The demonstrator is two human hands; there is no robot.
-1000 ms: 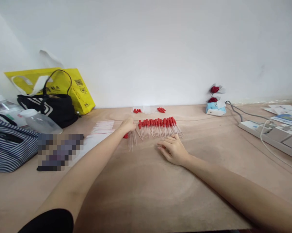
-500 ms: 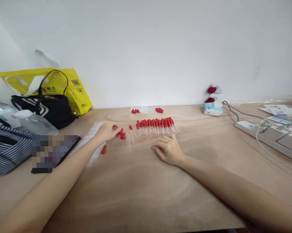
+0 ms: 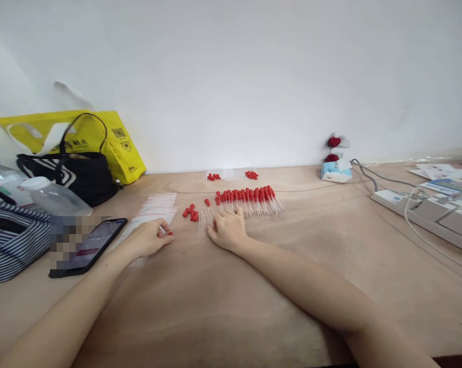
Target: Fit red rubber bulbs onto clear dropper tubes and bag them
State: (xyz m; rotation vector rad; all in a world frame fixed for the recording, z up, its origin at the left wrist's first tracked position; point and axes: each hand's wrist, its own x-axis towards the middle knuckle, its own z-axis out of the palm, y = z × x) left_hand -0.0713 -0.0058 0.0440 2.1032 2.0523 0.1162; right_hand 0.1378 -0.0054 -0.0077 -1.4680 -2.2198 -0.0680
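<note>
A red rubber bulb [image 3: 170, 233] shows at the fingertips of my left hand [image 3: 150, 238], which is closed on it beside the stacked clear bags [image 3: 157, 207]. My right hand [image 3: 227, 228] lies palm down by the loose clear tubes [image 3: 202, 226], its thumb near them; whether it pinches one is hidden. Just behind it, a long row of red-capped droppers [image 3: 249, 197] lies side by side. Several loose red bulbs [image 3: 192, 213] sit between my hands, left of a single capped dropper [image 3: 207, 203].
Bags with red bulbs [image 3: 231, 175] lie near the wall. On the left are a phone [image 3: 96, 245], a striped bag [image 3: 14, 237], a bottle [image 3: 58, 197], a black bag [image 3: 88, 174] and a yellow bag [image 3: 123, 148]. A power strip [image 3: 399, 202] and a tissue pack [image 3: 336, 172] are right.
My left hand has moved back toward me from the loose bulbs to the single bulb and closed on it. My right hand has shifted left to the loose tubes.
</note>
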